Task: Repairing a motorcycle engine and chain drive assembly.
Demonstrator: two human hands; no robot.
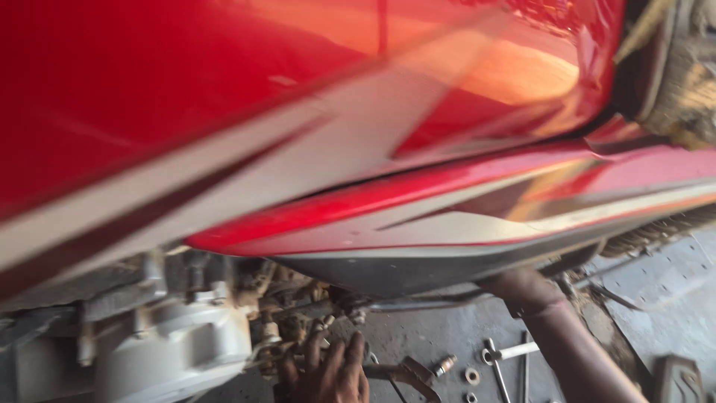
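Nearest the camera, at the bottom edge, the left hand point(328, 373) is raised with its fingers spread and slightly curled, grimy with oil. Its grip is open and holds nothing; the fingertips reach up toward the cluttered underside of the motorcycle engine point(171, 347), close to a cluster of small brass-coloured fittings point(317, 326) just above them. Whether a fingertip touches one is hard to tell through the blur.

To the right, the right forearm point(574, 347) slants up from the lower edge and disappears behind the dark lower edge of the side panel point(418, 269). The right hand itself is hidden there, so I cannot tell if its grip is spread or closed on something; the reach suggests it is feeling for a part out of sight, which would explain the awkward angle.

Between the two arms, on the grey concrete floor point(656, 298), lie loose parts kept within easy reach: a spark plug point(445, 365), a small ring-shaped nut point(472, 375) and a T-handle wrench point(507, 354). A bent rusty metal lever point(406, 373) sits just beside the left hand.

Farther off, filling the upper frame, is the glossy red fuel tank point(224, 89) with silver and dark stripes, strongly blurred. At top right a worn seat edge point(686, 75) shows.
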